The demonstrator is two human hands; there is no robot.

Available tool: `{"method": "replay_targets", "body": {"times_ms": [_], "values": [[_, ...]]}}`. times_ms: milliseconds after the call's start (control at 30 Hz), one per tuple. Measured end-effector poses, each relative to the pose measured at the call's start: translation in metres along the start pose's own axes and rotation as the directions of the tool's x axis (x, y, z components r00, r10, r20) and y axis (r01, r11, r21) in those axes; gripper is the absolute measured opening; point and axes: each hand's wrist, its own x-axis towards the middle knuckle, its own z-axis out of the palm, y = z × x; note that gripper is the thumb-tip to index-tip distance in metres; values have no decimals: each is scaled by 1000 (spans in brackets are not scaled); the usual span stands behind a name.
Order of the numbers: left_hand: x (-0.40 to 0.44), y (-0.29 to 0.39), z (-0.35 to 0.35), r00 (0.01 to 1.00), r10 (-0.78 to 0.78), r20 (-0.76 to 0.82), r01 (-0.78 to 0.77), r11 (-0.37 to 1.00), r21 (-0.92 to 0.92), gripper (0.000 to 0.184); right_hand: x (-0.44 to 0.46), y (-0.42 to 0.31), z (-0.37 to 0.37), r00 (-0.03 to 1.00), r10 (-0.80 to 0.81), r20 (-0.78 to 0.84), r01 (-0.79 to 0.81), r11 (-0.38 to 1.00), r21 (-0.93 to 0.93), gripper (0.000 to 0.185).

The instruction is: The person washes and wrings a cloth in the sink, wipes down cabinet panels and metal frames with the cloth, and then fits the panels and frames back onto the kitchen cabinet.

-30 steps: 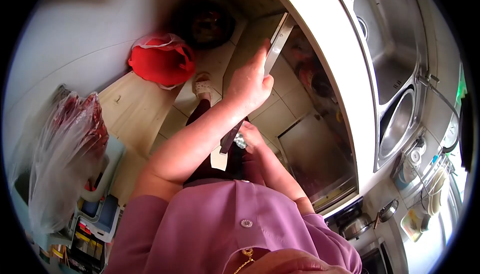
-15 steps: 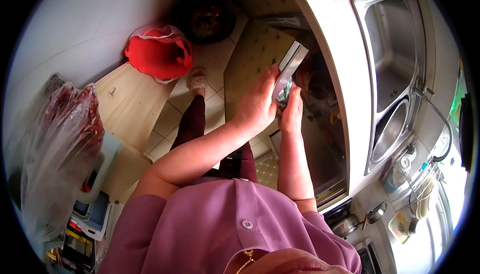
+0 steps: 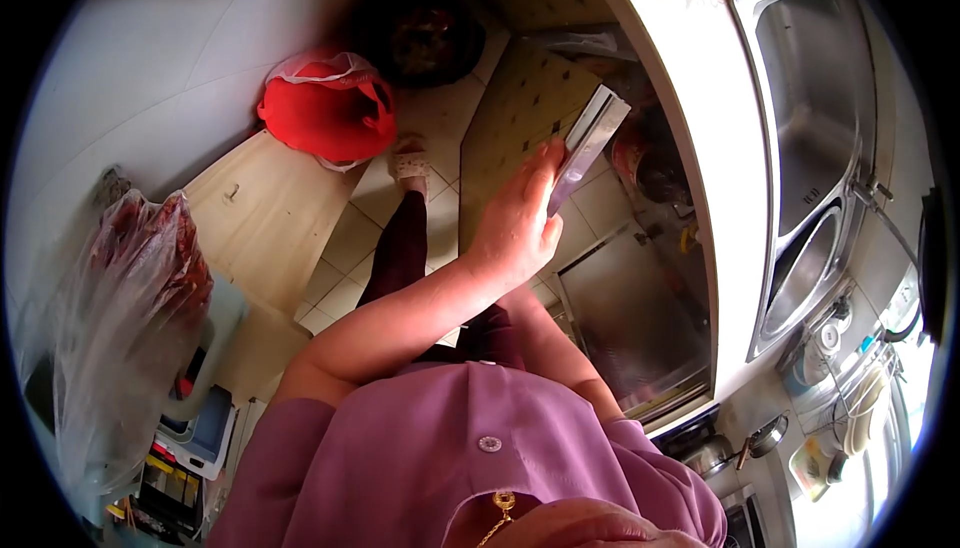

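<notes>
My left hand (image 3: 515,220) grips a long flat silver-edged piece (image 3: 588,148), fingers along its side and thumb below. I cannot make out what this piece is. It slants up to the right, in front of the open cabinet under the counter. Beside it is a gold patterned panel (image 3: 520,113). My right forearm (image 3: 560,343) passes beneath my left wrist. The right hand is hidden there, so its fingers do not show.
A red bin (image 3: 315,118) with a white liner stands on the floor, a dark round container (image 3: 430,33) behind it. The counter (image 3: 690,38) holds a steel sink (image 3: 800,108) on the right. A clear plastic bag (image 3: 110,348) hangs at left.
My right hand has left the silver-edged piece and drawn back and down, behind my left wrist. My left hand keeps hold of the piece. The view has shifted slightly.
</notes>
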Motion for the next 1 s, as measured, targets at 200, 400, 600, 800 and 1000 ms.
{"method": "replay_targets", "body": {"times_ms": [200,400,600,800,1000], "values": [[2,7,0,996,-48,74,46,998,34,75,-22,-11,27,995,61,77,-77,972,222,34],[1,8,4,997,-16,73,15,1000,13,77,-31,-14,29,989,80,122,-111,955,274,36],[11,7,5,992,113,54,-121,970,210,78,-38,-16,27,983,89,159,-132,948,288,39],[17,-4,15,988,-141,-58,136,988,-70,77,-40,-21,31,975,94,201,-154,939,308,42],[25,-20,18,989,-125,-76,107,973,-205,69,-35,-28,41,961,88,262,-180,918,352,45]]}}
